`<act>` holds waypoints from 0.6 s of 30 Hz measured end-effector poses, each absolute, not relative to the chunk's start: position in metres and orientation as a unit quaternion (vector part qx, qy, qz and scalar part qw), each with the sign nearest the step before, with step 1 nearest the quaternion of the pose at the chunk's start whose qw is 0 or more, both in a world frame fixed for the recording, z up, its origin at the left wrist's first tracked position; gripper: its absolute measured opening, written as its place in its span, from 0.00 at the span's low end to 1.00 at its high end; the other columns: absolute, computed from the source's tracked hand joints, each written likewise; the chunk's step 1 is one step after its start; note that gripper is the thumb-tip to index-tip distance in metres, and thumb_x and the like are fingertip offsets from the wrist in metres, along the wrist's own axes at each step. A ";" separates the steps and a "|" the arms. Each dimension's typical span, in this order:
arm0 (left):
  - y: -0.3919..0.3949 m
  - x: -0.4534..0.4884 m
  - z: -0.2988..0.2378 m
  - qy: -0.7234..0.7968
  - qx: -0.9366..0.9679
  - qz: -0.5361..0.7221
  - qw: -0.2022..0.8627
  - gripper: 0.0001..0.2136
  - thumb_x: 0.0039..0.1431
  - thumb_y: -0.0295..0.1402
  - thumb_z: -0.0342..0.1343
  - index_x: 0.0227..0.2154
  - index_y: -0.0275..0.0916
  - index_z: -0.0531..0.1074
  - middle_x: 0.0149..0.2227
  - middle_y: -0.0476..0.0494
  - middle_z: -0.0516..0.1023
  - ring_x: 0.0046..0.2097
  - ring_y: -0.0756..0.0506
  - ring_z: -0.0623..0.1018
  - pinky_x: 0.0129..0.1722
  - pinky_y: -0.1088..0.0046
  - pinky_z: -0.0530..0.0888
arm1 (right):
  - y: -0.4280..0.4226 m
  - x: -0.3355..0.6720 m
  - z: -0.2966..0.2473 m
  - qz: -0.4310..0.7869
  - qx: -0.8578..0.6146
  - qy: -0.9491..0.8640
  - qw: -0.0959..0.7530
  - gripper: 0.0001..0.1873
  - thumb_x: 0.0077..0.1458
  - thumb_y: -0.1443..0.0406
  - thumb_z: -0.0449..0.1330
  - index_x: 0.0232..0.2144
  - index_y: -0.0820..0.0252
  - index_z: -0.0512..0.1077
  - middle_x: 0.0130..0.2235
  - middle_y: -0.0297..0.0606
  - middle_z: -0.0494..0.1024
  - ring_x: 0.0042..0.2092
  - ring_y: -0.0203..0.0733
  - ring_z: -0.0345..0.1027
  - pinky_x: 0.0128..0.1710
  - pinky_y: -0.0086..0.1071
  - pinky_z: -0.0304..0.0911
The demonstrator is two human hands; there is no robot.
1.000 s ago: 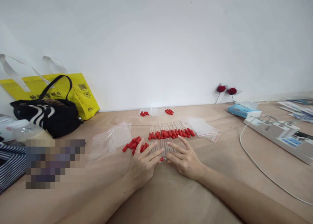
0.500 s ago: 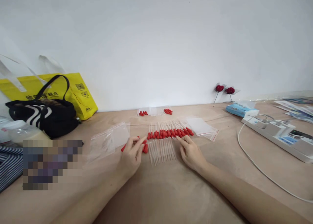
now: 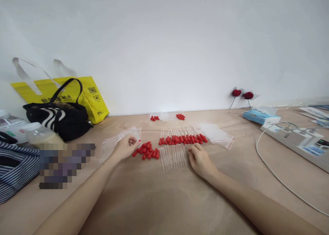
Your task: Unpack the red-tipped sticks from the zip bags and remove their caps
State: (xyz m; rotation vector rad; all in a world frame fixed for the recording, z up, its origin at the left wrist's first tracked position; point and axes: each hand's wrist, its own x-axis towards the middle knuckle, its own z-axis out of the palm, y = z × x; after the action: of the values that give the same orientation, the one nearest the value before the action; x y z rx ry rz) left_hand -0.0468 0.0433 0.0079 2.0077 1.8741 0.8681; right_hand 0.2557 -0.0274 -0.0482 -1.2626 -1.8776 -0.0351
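My left hand (image 3: 126, 145) is curled beside a loose heap of red rubber caps (image 3: 146, 150), its fingertips pinched on one small red cap. My right hand (image 3: 199, 158) rests on the table with fingers bent, pinching the end of a clear thin tube at the right side of a row of clear tubes (image 3: 174, 156). Farther back lies a row of tubes fitted with red caps (image 3: 182, 139). Clear zip bags (image 3: 113, 142) lie under and left of my left hand.
More zip bags (image 3: 217, 134) lie right of the rows, and two small red-cap groups (image 3: 167, 117) sit near the wall. A black striped bag (image 3: 61, 118) and yellow bag (image 3: 89, 96) stand left. A power strip (image 3: 295, 139), white cable (image 3: 272, 170) and blue packet (image 3: 259, 116) are right.
Both hands lifted off the clear tubes and moved apart. My left hand went left to the loose caps and picked one up; my right hand slid to the right end of the tube row.
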 end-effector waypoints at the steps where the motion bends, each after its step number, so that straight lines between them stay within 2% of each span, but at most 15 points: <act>1: 0.043 -0.047 0.007 0.645 0.693 0.292 0.135 0.12 0.42 0.43 0.53 0.24 0.39 0.64 0.22 0.51 0.72 0.25 0.49 0.71 0.26 0.75 0.67 | -0.028 0.254 -0.048 -0.018 -0.497 -0.753 0.430 0.10 0.50 0.74 0.46 0.26 0.59 0.64 0.30 0.39 0.67 0.32 0.39 0.64 0.33 0.32 0.62; 6: 0.040 -0.045 0.013 0.660 0.689 0.266 0.135 0.15 0.45 0.47 0.49 0.22 0.39 0.66 0.22 0.49 0.74 0.26 0.47 0.73 0.27 0.74 0.66 | -0.031 0.251 -0.044 -0.017 -0.482 -0.764 0.429 0.10 0.52 0.72 0.47 0.30 0.61 0.68 0.33 0.41 0.69 0.35 0.39 0.66 0.36 0.32 0.65; 12: 0.039 -0.046 0.019 0.680 0.682 0.249 0.103 0.16 0.49 0.46 0.44 0.23 0.38 0.67 0.24 0.47 0.75 0.29 0.46 0.74 0.28 0.74 0.66 | -0.034 0.250 -0.044 -0.018 -0.489 -0.770 0.410 0.11 0.53 0.71 0.47 0.32 0.63 0.69 0.36 0.44 0.70 0.39 0.41 0.65 0.40 0.35 0.65; 18: 0.028 -0.030 0.025 0.672 0.703 0.227 0.040 0.14 0.50 0.44 0.45 0.25 0.39 0.69 0.28 0.47 0.75 0.31 0.45 0.73 0.29 0.73 0.65 | -0.036 0.247 -0.043 -0.010 -0.486 -0.775 0.405 0.12 0.54 0.70 0.47 0.35 0.65 0.70 0.39 0.47 0.70 0.43 0.43 0.64 0.42 0.37 0.64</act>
State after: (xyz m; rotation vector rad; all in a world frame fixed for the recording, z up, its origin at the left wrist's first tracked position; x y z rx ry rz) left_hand -0.0303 0.0282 0.0249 2.1548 2.0595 0.6948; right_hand 0.2466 -0.0356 -0.0429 -1.2259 -1.9556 -0.0249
